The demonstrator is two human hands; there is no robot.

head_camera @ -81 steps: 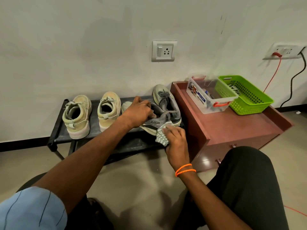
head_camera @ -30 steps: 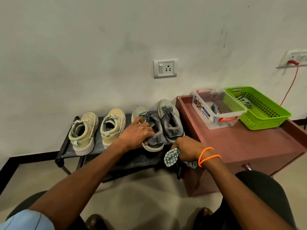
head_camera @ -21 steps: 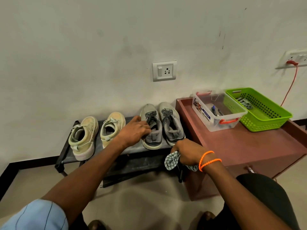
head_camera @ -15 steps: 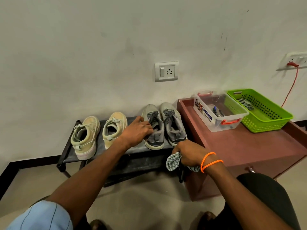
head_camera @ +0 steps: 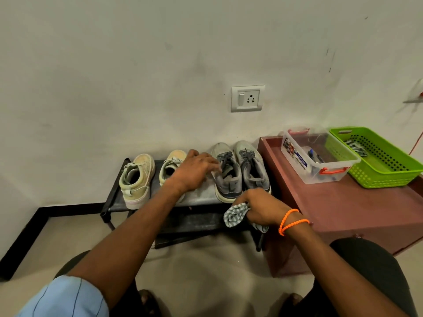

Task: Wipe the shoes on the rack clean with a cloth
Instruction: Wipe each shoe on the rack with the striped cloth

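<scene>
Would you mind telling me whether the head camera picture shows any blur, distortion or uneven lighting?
In the head view, the left hand is smeared by motion blur at its fingertips, while the grey shoes and cloth stay sharp; the wide-angle lens splays the skirting and cabinet edges outward; the lighting is soft and dim, darkening toward the corners, with no glare.

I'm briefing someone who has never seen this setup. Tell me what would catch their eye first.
Two bare arms reach toward a low black rack against the wall: the left hand hovers between the beige sneakers and the grey sneakers, while the right hand grips a checked cloth at the rack's front edge. To the right, a bright green basket and a clear plastic box sit on a reddish-brown cabinet.
</scene>
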